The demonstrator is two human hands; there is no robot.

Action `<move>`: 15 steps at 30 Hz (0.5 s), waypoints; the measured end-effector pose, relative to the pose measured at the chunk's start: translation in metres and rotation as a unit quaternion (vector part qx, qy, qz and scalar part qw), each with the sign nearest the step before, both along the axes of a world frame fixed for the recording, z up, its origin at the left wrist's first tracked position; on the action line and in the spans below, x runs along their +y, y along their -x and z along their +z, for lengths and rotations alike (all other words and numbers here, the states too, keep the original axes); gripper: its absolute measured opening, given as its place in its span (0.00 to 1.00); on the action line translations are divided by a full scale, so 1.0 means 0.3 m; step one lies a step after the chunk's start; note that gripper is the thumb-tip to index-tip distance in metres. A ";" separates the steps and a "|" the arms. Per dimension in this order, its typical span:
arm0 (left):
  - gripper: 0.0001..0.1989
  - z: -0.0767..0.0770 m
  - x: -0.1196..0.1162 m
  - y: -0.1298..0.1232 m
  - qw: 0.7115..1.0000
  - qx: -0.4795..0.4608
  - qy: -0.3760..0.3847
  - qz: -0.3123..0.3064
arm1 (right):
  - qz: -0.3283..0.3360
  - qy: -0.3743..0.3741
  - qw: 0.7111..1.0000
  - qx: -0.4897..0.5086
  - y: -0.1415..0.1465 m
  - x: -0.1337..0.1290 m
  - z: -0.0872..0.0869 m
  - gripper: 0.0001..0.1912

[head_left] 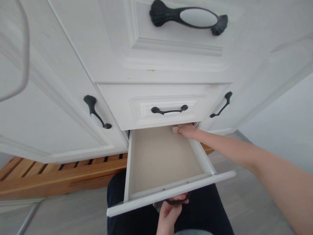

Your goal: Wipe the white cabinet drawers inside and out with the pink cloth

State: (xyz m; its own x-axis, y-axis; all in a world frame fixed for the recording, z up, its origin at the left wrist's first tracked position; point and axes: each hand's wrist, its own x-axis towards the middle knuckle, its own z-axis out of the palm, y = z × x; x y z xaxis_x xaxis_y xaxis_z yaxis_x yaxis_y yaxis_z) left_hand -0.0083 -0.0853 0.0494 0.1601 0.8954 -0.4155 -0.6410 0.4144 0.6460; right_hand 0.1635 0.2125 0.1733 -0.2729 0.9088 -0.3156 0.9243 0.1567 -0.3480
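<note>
A white drawer (129, 169) is pulled out from the bottom of the cabinet, its pale flat base showing. My left hand (168, 210) is under the drawer's front edge, its fingers wrapped round the dark drawer handle (178, 201). Reaching into the back right corner of the drawer, my right hand (187, 130) pinches a small pale beige cloth (175, 129) against the base. Most of that cloth is covered by my fingers, and part of the hand is under the drawer above.
Above is a closed drawer with a black handle (169, 111). Cabinet doors (61, 114) with black handles flank it. Wooden slats (49, 169) run beneath the cabinet at left. My legs in dark trousers (205, 209) are under the drawer; grey floor (80, 215) lies around.
</note>
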 end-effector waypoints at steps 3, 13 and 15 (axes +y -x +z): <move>0.20 0.013 -0.001 0.013 0.999 0.045 0.016 0.005 | 0.070 -0.006 0.994 -0.086 -0.030 -0.082 -0.033 0.05; 0.27 0.014 0.014 0.007 0.994 0.094 0.051 0.001 | 0.231 0.206 0.951 0.012 -0.109 -0.395 -0.038 0.14; 0.28 0.013 0.017 0.004 0.994 0.095 0.059 0.008 | 0.154 0.197 0.961 0.114 -0.091 -0.319 -0.022 0.15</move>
State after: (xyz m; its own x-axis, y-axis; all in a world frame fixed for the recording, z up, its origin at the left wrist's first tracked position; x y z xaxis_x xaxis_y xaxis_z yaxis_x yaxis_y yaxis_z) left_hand -0.0096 -0.0802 0.0532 0.0552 0.8400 -0.5398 -0.5183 0.4862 0.7036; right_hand 0.1908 0.1167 0.1666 -0.6133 0.5960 -0.5183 0.7474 0.2256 -0.6249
